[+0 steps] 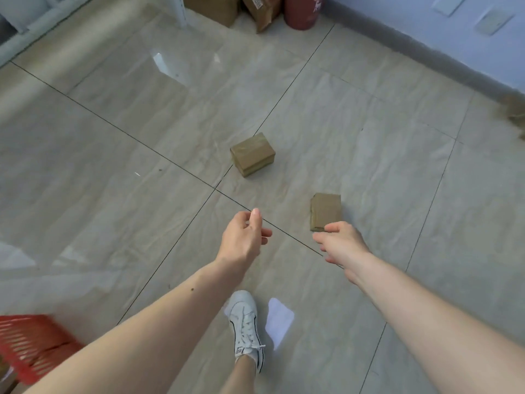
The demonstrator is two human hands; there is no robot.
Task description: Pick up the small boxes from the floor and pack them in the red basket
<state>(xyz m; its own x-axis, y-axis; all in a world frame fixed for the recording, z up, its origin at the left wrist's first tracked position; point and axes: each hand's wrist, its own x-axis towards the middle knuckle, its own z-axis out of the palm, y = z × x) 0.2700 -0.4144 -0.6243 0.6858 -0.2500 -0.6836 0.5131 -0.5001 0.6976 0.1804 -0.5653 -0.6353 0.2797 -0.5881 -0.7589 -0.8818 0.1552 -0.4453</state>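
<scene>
Two small brown taped boxes lie on the tiled floor. The taller box (252, 154) stands near the middle of the view, and a flatter box (326, 211) lies to its right and nearer to me. My left hand (244, 237) hovers below the taller box, fingers loosely curled and holding nothing. My right hand (342, 243) reaches out just below the flat box, its fingers relaxed and overlapping the box's near corner in the view. The red basket (27, 344) sits at the bottom left, partly cut off, with brown boxes inside.
My foot in a white sneaker (246, 327) stands on the floor between my arms. Larger cardboard parcels (262, 9) and a red cylinder (302, 11) stand at the far wall. More brown packages (515, 109) lie at the right edge. A white frame (179, 9) is at top left.
</scene>
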